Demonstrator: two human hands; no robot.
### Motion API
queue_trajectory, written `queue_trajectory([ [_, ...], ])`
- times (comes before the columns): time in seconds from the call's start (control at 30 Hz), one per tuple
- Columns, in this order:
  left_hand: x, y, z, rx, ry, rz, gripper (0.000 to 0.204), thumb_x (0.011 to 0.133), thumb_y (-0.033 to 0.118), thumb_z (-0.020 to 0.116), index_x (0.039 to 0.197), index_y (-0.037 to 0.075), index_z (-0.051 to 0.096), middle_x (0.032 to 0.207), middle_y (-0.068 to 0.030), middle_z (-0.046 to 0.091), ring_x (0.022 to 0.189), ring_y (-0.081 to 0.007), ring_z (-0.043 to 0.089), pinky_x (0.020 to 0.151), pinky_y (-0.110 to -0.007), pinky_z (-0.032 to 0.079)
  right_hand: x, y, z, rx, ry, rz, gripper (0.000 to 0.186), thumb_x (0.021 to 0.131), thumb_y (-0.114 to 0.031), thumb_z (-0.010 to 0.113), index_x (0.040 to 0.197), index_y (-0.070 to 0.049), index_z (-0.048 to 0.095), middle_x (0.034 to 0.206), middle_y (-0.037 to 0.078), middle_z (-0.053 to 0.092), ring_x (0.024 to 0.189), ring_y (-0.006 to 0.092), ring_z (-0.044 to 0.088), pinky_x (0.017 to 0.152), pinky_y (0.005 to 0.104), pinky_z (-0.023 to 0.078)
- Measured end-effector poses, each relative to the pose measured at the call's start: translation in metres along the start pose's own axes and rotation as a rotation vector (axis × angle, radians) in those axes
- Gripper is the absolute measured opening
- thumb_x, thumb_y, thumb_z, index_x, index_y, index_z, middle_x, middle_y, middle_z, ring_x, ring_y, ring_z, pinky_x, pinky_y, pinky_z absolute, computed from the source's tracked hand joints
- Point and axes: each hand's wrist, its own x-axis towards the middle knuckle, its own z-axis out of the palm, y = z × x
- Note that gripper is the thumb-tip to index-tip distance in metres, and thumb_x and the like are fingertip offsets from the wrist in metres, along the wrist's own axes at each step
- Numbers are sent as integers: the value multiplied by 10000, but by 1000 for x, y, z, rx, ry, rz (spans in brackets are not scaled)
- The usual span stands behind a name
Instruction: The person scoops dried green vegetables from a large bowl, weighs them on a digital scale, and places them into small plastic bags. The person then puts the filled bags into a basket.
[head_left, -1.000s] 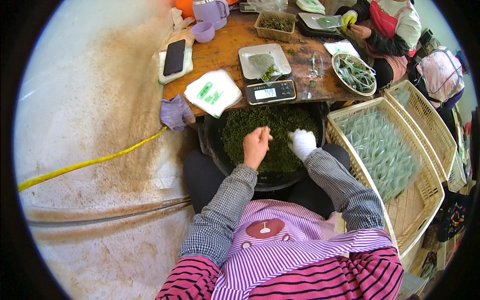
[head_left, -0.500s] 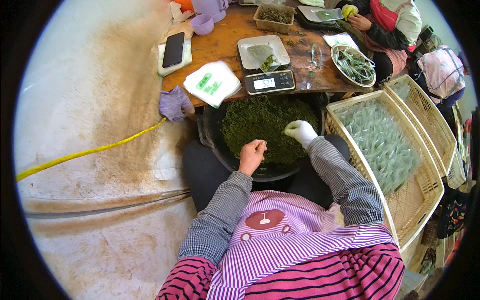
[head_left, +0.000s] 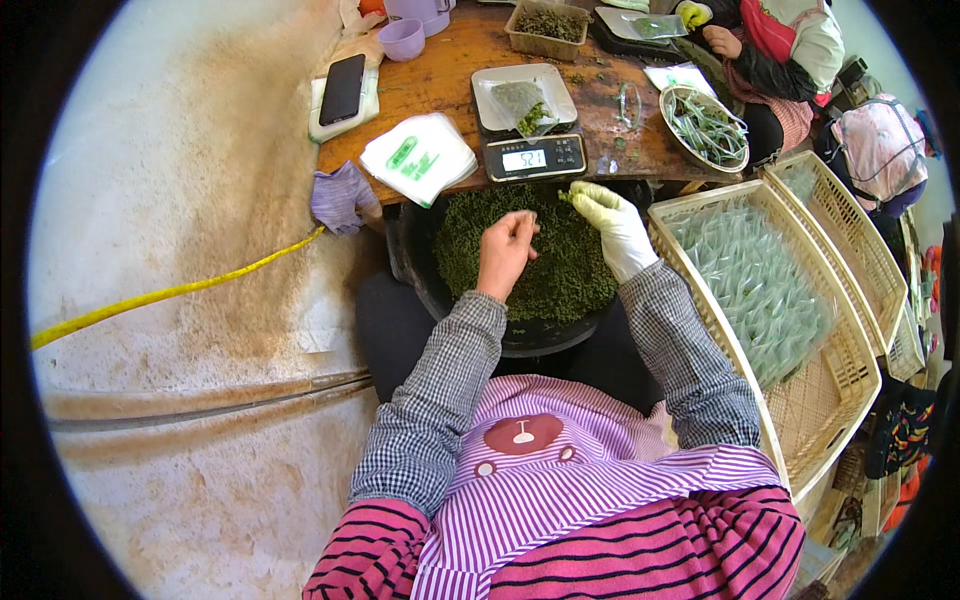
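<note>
Some greenery (head_left: pixel 566 197) in right grip's (head_left: pixel 613 225) fingertips

A small green sprig (head_left: pixel 566 197) is being pinched by the white-gloved right hand (head_left: pixel 615 228) near the far side of a black tub (head_left: pixel 540 338), in which green plant matter (head_left: pixel 562 278) is being held. The bare left hand (head_left: pixel 508 252) is being held over the same tub, its fingers curled. Beyond, a clear bag (head_left: pixel 519 103) of greens is being supported by the white tray (head_left: pixel 560 92) of a digital scale (head_left: pixel 535 157); at right, clear packets (head_left: pixel 750 290) are being contained in a pale yellow crate (head_left: pixel 815 415).
</note>
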Motion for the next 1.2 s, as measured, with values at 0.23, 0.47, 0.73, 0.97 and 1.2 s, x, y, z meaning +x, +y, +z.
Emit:
queue_trajectory([
  [0.23, 18, 42, 2, -66, -102, 263, 274, 948, 198, 556, 1139, 7, 601, 865, -47, 656, 660, -82, 606, 562, -213, 470, 12, -1, 22, -165, -45, -120, 188, 819, -66, 698, 972, 33, 648, 1022, 55, 606, 896, 121, 569, 799, 249, 458],
  [0.47, 17, 28, 6, 93, 166, 349, 175, 932, 150, 571, 947, -12, 636, 759, -41, 644, 592, -100, 603, 532, -233, 481, 3, 10, 41, -156, 58, -234, 130, 814, -56, 683, 902, 36, 660, 1120, 57, 537, 929, 116, 547, 799, 247, 450],
  [0.73, 11, 18, 0, -207, 198, -106, 216, 966, 202, 519, 917, 11, 606, 712, -13, 601, 584, -70, 536, 511, -221, 401, 58, -17, 68, -1099, 369, -933, 142, 719, -119, 730, 856, -93, 707, 1142, 101, 581, 1120, 287, 488, 970, 406, 365],
  [0.97, -2, 15, -1, -268, 182, -125, 207, 968, 201, 520, 884, 27, 593, 699, -8, 584, 564, -62, 509, 501, -215, 392, 103, -10, 70, -1412, 332, -835, 313, 750, -194, 620, 1057, -221, 676, 1383, 117, 448, 1311, 373, 320, 1042, 611, 227],
  [1.2, -13, 6, 3, -296, 140, -102, 206, 971, 204, 520, 886, 30, 591, 688, 11, 562, 557, -47, 483, 500, -201, 388, 6, -9, 48, -1046, 210, -800, 277, 784, -31, 595, 1050, -50, 667, 1206, 187, 560, 1151, 319, 518, 969, 380, 424],
])
